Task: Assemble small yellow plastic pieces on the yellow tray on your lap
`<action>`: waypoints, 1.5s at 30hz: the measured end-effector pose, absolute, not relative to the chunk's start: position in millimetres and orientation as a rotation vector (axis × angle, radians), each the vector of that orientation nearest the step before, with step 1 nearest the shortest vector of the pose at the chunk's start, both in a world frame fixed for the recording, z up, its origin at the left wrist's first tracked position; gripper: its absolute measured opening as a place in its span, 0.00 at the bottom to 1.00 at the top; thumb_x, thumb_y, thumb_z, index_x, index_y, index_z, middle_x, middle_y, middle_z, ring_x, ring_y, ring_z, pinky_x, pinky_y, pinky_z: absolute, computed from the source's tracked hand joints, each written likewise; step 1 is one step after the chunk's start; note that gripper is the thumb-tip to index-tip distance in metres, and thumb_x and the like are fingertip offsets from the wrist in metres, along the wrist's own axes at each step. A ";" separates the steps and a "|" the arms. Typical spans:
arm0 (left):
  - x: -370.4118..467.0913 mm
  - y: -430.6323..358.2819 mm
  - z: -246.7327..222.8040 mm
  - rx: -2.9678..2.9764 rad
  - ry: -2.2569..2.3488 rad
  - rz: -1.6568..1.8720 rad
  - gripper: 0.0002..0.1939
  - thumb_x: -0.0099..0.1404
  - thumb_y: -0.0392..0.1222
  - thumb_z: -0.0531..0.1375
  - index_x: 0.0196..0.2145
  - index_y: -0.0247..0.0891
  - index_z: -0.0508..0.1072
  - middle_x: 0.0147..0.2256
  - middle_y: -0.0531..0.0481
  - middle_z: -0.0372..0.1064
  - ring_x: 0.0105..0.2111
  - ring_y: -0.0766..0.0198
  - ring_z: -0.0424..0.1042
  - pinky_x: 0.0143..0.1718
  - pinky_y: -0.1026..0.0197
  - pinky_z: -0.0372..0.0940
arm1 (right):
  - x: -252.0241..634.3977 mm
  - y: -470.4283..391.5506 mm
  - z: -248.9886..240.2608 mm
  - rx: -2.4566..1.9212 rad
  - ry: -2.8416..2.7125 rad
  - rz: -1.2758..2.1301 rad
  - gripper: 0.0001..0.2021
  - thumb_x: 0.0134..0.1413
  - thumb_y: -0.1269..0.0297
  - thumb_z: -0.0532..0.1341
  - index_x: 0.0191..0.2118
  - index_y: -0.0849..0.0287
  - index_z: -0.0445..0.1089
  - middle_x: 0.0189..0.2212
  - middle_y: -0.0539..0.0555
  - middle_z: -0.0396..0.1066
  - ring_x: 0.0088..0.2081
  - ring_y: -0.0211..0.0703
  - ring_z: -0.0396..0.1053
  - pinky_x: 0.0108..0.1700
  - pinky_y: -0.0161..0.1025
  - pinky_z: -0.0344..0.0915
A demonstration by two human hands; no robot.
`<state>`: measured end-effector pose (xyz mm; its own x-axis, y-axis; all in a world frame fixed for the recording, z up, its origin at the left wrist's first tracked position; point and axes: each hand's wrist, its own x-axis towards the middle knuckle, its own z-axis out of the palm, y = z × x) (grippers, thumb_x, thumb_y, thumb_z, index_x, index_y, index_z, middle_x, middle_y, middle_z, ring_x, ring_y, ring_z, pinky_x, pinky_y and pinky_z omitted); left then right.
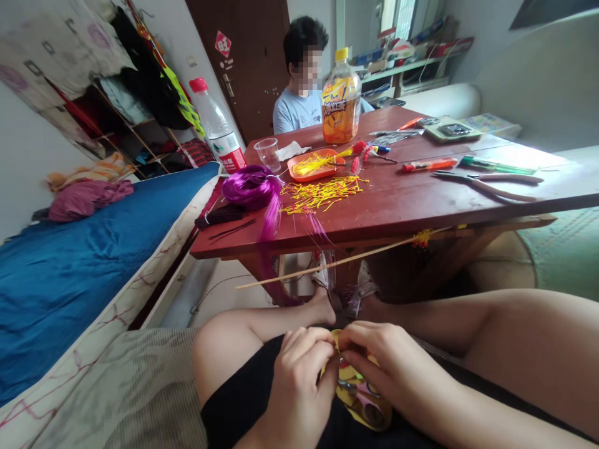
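Observation:
My left hand [303, 381] and my right hand [390, 358] meet over my lap, thumbs and fingertips pinched together. What lies between the fingertips is too small and hidden to name. Beneath them a yellow, rounded flat piece [380, 423] rests on my dark shorts, partly covered by my hands. Scissors with pinkish handles [372, 408] lie on it. In front, on the red-brown table [388, 209], are a coil of shiny purple thread [250, 186], a pile of yellow stamen-like stems with red tips [322, 193] and an orange tray [299, 169] with more yellow strands.
A thin stick [327, 265] with a yellow cluster juts along the table's near edge. Pliers [491, 182], a red-handled tool [429, 164], a plastic cup [267, 153], a water bottle [218, 131] and a tea bottle [340, 103] stand or lie there. A person [299, 103] sits opposite.

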<state>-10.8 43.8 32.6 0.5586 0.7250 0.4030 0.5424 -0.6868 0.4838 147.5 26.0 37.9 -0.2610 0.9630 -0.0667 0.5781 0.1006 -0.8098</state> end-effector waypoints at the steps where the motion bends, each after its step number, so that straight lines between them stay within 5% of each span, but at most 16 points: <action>1: -13.2 43.4 32.0 2.492 1.072 0.836 0.06 0.58 0.28 0.57 0.28 0.37 0.69 0.33 0.49 0.69 0.31 0.63 0.67 0.33 0.61 0.64 | 149.1 25.6 35.2 -1.495 -1.820 1.121 0.06 0.52 0.73 0.55 0.27 0.61 0.68 0.26 0.51 0.69 0.29 0.39 0.65 0.32 0.34 0.58; 5: -21.0 38.1 29.2 2.513 1.232 0.859 0.06 0.56 0.31 0.59 0.33 0.38 0.72 0.42 0.44 0.65 0.33 0.60 0.67 0.36 0.56 0.66 | 153.8 23.9 21.5 -1.393 -1.482 1.500 0.06 0.50 0.66 0.56 0.25 0.61 0.64 0.20 0.48 0.63 0.24 0.36 0.60 0.26 0.32 0.56; 12: -10.9 34.8 30.1 2.453 1.153 0.818 0.07 0.53 0.27 0.61 0.28 0.37 0.70 0.27 0.51 0.67 0.30 0.61 0.67 0.31 0.59 0.63 | 149.9 20.6 7.8 -1.095 -1.013 1.881 0.10 0.43 0.61 0.61 0.26 0.62 0.62 0.18 0.46 0.61 0.20 0.32 0.58 0.24 0.32 0.54; 22: -10.9 33.6 27.6 2.367 1.169 0.815 0.06 0.55 0.28 0.60 0.25 0.36 0.69 0.26 0.50 0.68 0.30 0.61 0.67 0.31 0.59 0.63 | 148.7 21.9 12.1 -1.060 -0.794 2.006 0.17 0.34 0.56 0.67 0.23 0.64 0.63 0.16 0.48 0.66 0.17 0.31 0.61 0.23 0.30 0.55; 45: -10.3 38.3 40.6 2.569 0.921 0.753 0.09 0.54 0.25 0.57 0.24 0.38 0.69 0.24 0.54 0.70 0.29 0.64 0.64 0.36 0.57 0.61 | 151.5 19.5 -3.2 -0.976 -0.704 2.182 0.10 0.34 0.62 0.64 0.22 0.65 0.66 0.16 0.48 0.66 0.15 0.30 0.61 0.21 0.30 0.52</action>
<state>-10.3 38.3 40.6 0.6554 0.6576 0.3716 0.4953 -0.7456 0.4458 151.5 19.5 -3.2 -0.5207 0.7287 -0.4448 -0.3313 -0.6526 -0.6814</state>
